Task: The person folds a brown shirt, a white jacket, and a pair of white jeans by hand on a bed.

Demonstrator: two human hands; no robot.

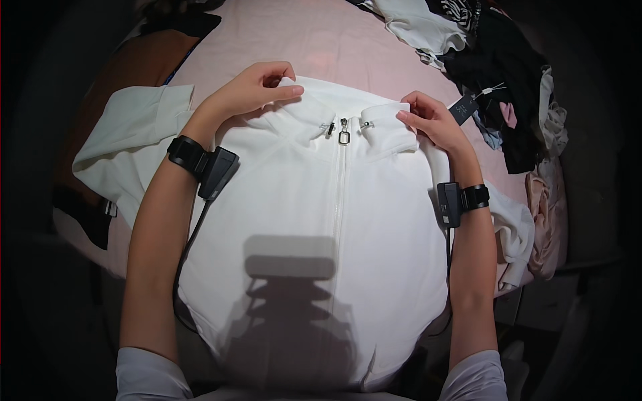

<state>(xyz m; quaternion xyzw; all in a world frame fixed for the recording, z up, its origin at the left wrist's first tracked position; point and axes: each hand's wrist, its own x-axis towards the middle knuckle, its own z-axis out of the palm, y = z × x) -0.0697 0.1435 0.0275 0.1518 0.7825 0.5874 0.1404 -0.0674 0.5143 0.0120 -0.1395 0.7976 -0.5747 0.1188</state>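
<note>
A white zip-up jacket (281,200) lies front side up before me, its lower end reaching toward my body. Its zipper pull (344,137) sits at the top of the closed front zip, with a cord toggle (330,129) on one side and an eyelet (367,124) on the other. My left hand (261,90) pinches the left part of the collar between thumb and fingers. The right end of the collar (388,118) is held by my right hand (426,118). A dark hang tag (462,109) shows beside that hand. The left sleeve (130,120) is folded outward.
The jacket rests on a pink sheet (311,35). Black and white clothes (491,65) are heaped at the far right, with crumpled pink fabric (541,225) nearer. A brown and black item (135,65) lies at the left. Cables run from both wrist devices (218,173).
</note>
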